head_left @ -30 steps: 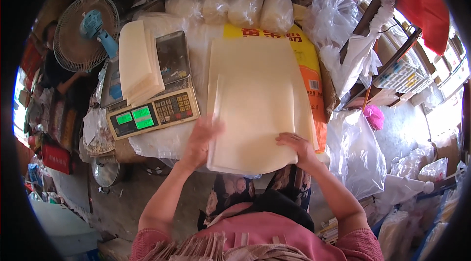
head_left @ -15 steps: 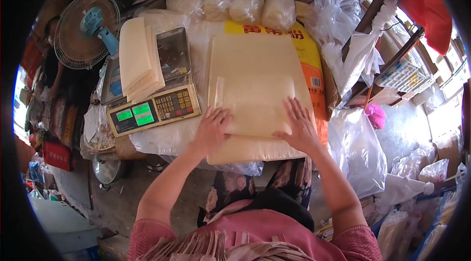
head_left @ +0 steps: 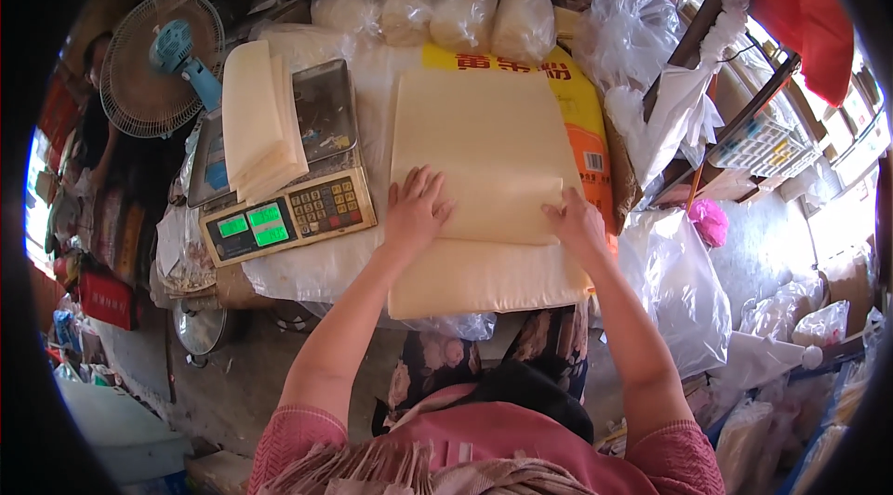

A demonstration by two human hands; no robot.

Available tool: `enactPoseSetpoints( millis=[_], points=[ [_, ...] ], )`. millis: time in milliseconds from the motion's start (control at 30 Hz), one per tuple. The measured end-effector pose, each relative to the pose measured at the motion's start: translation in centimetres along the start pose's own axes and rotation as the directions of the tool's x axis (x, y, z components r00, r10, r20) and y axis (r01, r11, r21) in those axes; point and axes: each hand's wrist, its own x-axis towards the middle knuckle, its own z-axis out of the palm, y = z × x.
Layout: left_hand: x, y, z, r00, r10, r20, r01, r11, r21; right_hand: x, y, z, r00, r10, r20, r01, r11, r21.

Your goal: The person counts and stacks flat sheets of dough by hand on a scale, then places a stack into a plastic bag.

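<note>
Both hands [head_left: 416, 209] [head_left: 575, 223] press flat on smooth, pale, folded sheets [head_left: 484, 137].

L hand [head_left: 416, 209] flat, fingers spread, R hand [head_left: 574, 220] palm-down, both arms extended

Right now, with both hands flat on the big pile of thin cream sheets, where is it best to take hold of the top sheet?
Probably at its near edge, coming from the person's side. The top sheet is thin, limp and lies flat on the pile, so pinch the edge at two places. The left hand and right hand already rest near there.
</note>
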Motion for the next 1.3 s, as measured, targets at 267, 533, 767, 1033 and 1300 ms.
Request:
enactPoseSetpoints(
  millis=[267, 533, 767, 1033, 1300],
  points=[
    [0.6, 0.5, 2.1, 0.988, 0.144, 0.052, -0.152, 0.965, 0.214, -0.1, 1.6, 6.1, 0.911, -0.395, -0.116, 0.348, 0.889, -0.298],
    [-4.4, 4.5, -2.7, 0.907, -0.044, 0.418, 0.035, 0.999, 0.028, -3.7, 0.1, 4.0, 0.954, 0.141, 0.264, -0.297, 0.542, 0.786],
    [-4.4, 4.5, -10.9, 0.917, -0.305, 0.256, 0.303, 0.118, -0.946, -5.1, -10.8, 0.0, 0.908, -0.371, 0.195, -0.106, 0.246, 0.963],
    [6.7, -14.8, -28.4, 0.847, -0.484, -0.218, 0.052, 0.483, -0.874, -6.7, -7.8, 1.6, 0.857, -0.434, 0.277, -0.034, 0.489, 0.871],
    [9.0, -18.5, -21.6, 0.886, -0.263, -0.381, 0.428, 0.781, 0.455, -7.4, -4.5, 4.0, 0.925, -0.282, 0.256, 0.097, 0.824, 0.559]
  ],
)
